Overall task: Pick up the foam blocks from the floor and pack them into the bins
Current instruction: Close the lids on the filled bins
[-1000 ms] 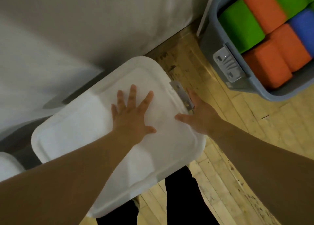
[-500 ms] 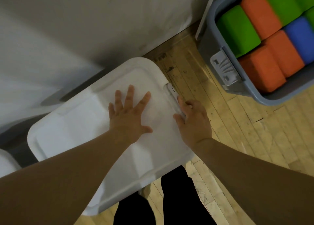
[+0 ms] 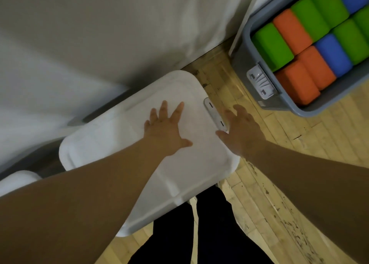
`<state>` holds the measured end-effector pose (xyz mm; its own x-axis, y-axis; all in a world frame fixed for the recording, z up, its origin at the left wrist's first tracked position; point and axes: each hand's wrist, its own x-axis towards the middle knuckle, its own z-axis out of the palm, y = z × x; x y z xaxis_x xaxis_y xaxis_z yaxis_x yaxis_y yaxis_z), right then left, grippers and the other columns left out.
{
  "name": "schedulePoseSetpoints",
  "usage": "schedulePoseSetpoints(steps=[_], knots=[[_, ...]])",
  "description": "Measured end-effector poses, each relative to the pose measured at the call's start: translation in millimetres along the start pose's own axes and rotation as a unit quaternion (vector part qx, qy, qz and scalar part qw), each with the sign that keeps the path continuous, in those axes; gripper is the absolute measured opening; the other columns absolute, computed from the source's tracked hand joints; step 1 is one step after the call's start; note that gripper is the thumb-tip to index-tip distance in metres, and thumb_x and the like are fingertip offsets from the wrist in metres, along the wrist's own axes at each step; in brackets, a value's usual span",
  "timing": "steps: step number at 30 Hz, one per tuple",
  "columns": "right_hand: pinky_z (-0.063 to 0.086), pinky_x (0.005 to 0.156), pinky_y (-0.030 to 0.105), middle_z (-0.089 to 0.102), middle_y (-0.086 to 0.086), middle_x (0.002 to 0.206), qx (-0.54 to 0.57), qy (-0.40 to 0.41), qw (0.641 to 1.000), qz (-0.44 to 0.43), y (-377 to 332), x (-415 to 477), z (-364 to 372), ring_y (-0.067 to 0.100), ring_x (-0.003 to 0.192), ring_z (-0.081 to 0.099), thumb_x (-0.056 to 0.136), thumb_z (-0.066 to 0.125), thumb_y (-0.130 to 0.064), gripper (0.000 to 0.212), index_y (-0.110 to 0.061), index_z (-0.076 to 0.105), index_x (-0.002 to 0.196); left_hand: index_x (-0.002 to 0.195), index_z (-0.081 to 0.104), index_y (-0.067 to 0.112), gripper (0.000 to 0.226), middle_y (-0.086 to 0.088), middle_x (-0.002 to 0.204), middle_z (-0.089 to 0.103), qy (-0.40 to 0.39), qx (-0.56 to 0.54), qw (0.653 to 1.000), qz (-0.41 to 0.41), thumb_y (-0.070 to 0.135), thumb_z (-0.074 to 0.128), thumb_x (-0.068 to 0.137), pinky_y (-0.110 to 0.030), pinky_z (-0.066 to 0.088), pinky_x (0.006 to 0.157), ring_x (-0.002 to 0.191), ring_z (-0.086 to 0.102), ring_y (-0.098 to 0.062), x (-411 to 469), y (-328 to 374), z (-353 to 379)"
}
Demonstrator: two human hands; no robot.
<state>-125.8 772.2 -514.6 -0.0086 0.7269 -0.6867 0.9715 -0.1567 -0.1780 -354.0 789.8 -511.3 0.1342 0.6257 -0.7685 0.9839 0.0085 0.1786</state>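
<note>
A white bin lid [image 3: 111, 144] covers a bin in front of me on the wooden floor. My left hand [image 3: 165, 128] lies flat on the lid with fingers spread. My right hand [image 3: 241, 132] is at the lid's right edge beside the grey latch [image 3: 214, 114], fingers relaxed, thumb touching the lid rim. At the upper right stands an open grey bin [image 3: 279, 102] filled with green foam blocks [image 3: 273, 46], orange foam blocks [image 3: 299, 82] and blue foam blocks [image 3: 332, 54].
A white wall or panel [image 3: 99, 34] rises just behind the closed bin. Another white lid corner [image 3: 18, 181] shows at the far left. My dark trouser legs [image 3: 209, 229] stand against the bin's near side. Wooden floor [image 3: 299, 144] lies between the two bins.
The latch, which stood raised a second ago, now lies flat on the lid edge. My right hand has loosened from it and opened. My left hand stays pressed on the lid.
</note>
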Motion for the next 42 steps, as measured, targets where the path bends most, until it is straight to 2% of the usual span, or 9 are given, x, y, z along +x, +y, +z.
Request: schedulePoseSetpoints(steps=[4, 11, 17, 25, 28, 31, 35, 39, 42], knots=[[0.027, 0.121, 0.047, 0.006, -0.001, 0.17, 0.061, 0.072, 0.995, -0.018, 9, -7, -82, 0.027, 0.155, 0.013, 0.094, 0.058, -0.056, 0.084, -0.039, 0.01, 0.161, 0.156, -0.017, 0.047, 0.118, -0.001, 0.17, -0.011, 0.057, -0.042, 0.996, 0.058, 0.072, 0.069, 0.079, -0.055, 0.019, 0.121, 0.156, -0.001, -0.034, -27, 12, -68], [0.024, 0.123, 0.045, 0.026, 0.003, 0.164, 0.024, 0.228, 0.97, -0.085, 64, 2, -267, 0.024, 0.153, 0.019, 0.088, 0.072, -0.052, 0.084, -0.032, 0.029, 0.158, 0.157, -0.006, 0.049, 0.11, 0.005, 0.169, 0.003, 0.174, -0.081, 0.968, 0.164, 0.07, 0.07, 0.08, -0.055, 0.03, 0.12, 0.155, 0.009, -0.03, -27, 91, -220], [0.027, 0.119, 0.046, 0.03, 0.004, 0.16, 0.007, 0.276, 0.951, -0.137, 121, 70, -361, 0.028, 0.149, 0.023, 0.087, 0.073, -0.05, 0.082, -0.032, 0.033, 0.156, 0.158, -0.003, 0.05, 0.109, 0.008, 0.169, 0.005, 0.223, -0.1, 0.947, 0.206, 0.068, 0.071, 0.08, -0.044, 0.024, 0.121, 0.154, 0.008, -0.019, 30, 187, -281], [0.028, 0.115, 0.052, 0.033, 0.01, 0.156, -0.097, 0.221, 0.947, -0.211, 201, 174, -428, 0.039, 0.142, 0.028, 0.084, 0.075, -0.048, 0.077, -0.032, 0.042, 0.151, 0.16, -0.003, 0.044, 0.092, 0.002, 0.17, 0.006, 0.206, -0.139, 0.964, 0.097, 0.056, 0.061, 0.094, -0.042, 0.017, 0.125, 0.155, 0.006, -0.022, 121, 286, -278], [0.032, 0.108, 0.051, 0.044, 0.008, 0.145, -0.154, 0.219, 0.927, -0.264, 219, 197, -448, 0.04, 0.129, 0.04, 0.083, 0.073, -0.046, 0.07, -0.032, 0.048, 0.147, 0.16, 0.001, 0.048, 0.088, 0.002, 0.166, 0.016, 0.24, -0.181, 0.953, 0.036, 0.06, 0.057, 0.093, -0.043, 0.024, 0.121, 0.151, 0.016, -0.024, 136, 307, -273], [0.035, 0.101, 0.048, 0.05, 0.004, 0.138, -0.197, 0.226, 0.908, -0.291, 220, 209, -463, 0.036, 0.124, 0.04, 0.091, 0.062, -0.052, 0.056, -0.037, 0.052, 0.144, 0.159, 0.015, 0.048, 0.075, -0.002, 0.156, 0.031, 0.292, -0.205, 0.934, -0.003, 0.067, 0.048, 0.095, -0.04, 0.031, 0.115, 0.142, 0.032, -0.026, 143, 320, -270], [0.028, 0.105, 0.046, 0.053, -0.004, 0.14, -0.177, 0.193, 0.908, -0.327, 227, 221, -480, 0.032, 0.134, 0.035, 0.095, 0.051, -0.057, 0.045, -0.047, 0.057, 0.139, 0.157, 0.02, 0.05, 0.068, -0.002, 0.149, 0.038, 0.305, -0.241, 0.921, -0.031, 0.076, 0.026, 0.095, -0.037, 0.031, 0.11, 0.135, 0.035, -0.023, 139, 334, -255], [0.028, 0.108, 0.047, 0.066, -0.005, 0.128, -0.159, 0.138, 0.904, -0.373, 228, 233, -483, 0.029, 0.132, 0.049, 0.094, 0.04, -0.062, 0.048, -0.046, 0.064, 0.131, 0.155, 0.029, 0.048, 0.063, 0.002, 0.133, 0.043, 0.326, -0.289, 0.898, -0.059, 0.068, 0.023, 0.096, -0.035, 0.035, 0.104, 0.119, 0.038, -0.015, 132, 341, -239], [0.018, 0.117, 0.04, 0.056, -0.01, 0.146, -0.171, 0.086, 0.909, -0.369, 219, 238, -486, 0.018, 0.142, 0.042, 0.101, 0.043, -0.06, 0.041, -0.052, 0.053, 0.139, 0.152, 0.04, 0.044, 0.051, 0.004, 0.129, 0.045, 0.349, -0.316, 0.879, -0.082, 0.057, 0.028, 0.104, -0.034, 0.035, 0.104, 0.116, 0.038, -0.012, 130, 342, -234]])
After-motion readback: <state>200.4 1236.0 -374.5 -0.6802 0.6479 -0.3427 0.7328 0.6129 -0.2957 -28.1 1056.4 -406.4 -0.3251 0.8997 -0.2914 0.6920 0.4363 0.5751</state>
